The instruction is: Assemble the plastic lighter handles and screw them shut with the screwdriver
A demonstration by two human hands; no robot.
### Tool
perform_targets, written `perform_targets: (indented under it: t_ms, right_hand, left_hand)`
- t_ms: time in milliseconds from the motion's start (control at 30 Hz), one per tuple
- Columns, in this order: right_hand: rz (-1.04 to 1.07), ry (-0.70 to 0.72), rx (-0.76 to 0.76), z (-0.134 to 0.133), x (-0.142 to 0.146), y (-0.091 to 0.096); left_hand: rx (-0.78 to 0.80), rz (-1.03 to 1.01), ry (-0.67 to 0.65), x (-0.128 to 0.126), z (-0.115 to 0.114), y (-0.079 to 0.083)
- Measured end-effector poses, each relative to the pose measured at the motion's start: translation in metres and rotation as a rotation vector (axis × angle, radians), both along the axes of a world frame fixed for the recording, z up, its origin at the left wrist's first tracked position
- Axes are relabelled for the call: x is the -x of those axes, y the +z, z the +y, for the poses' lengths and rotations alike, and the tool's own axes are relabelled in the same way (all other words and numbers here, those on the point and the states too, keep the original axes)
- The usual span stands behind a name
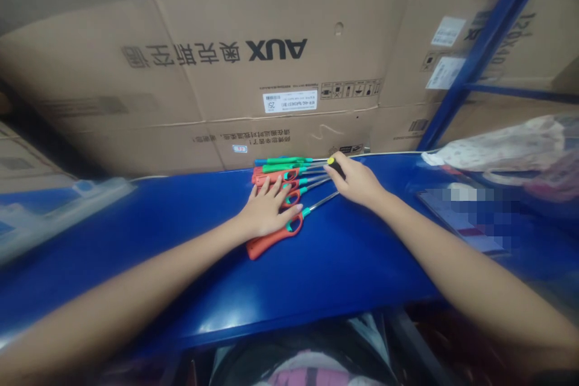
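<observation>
A row of several long-nosed lighters [289,184] with orange and green handles and thin metal stems lies on a blue shelf [316,259]. My left hand [266,208] rests flat on the orange handles, fingers spread. The nearest orange lighter [271,240] sticks out from under it toward me. My right hand [357,181] is curled at the stem ends of the row, closed round a black and yellow object [333,164], perhaps a tool handle.
Large cardboard boxes [226,60] stand right behind the shelf. A blue rack post [479,48] rises at the right. Plastic bags [511,151] and a flat packet [461,217] lie on the shelf's right side, a clear plastic item [54,211] on the left.
</observation>
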State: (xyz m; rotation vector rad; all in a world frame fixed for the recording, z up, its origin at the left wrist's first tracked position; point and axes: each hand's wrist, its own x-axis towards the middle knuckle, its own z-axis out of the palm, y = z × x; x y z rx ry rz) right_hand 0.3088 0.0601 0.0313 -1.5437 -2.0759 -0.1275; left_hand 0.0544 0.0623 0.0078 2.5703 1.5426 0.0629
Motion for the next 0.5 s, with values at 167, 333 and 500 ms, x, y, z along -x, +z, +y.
perform_targets:
  t_ms: [167, 333, 500]
  right_hand:
    - [-0.124, 0.237, 0.075, -0.003, 0.004, -0.004]
    - [-0.189, 0.340, 0.167, -0.007, 0.010, -0.008]
    - [-0.226, 0.329, 0.211, -0.008, 0.011, -0.011]
  left_hand:
    - [0.011, -0.025, -0.045, 0.001, -0.025, -0.006]
    - [-0.167, -0.141, -0.150, 0.005, -0.023, -0.015]
    - [-0.131, -0.329, -0.182, 0.007, -0.009, -0.006]
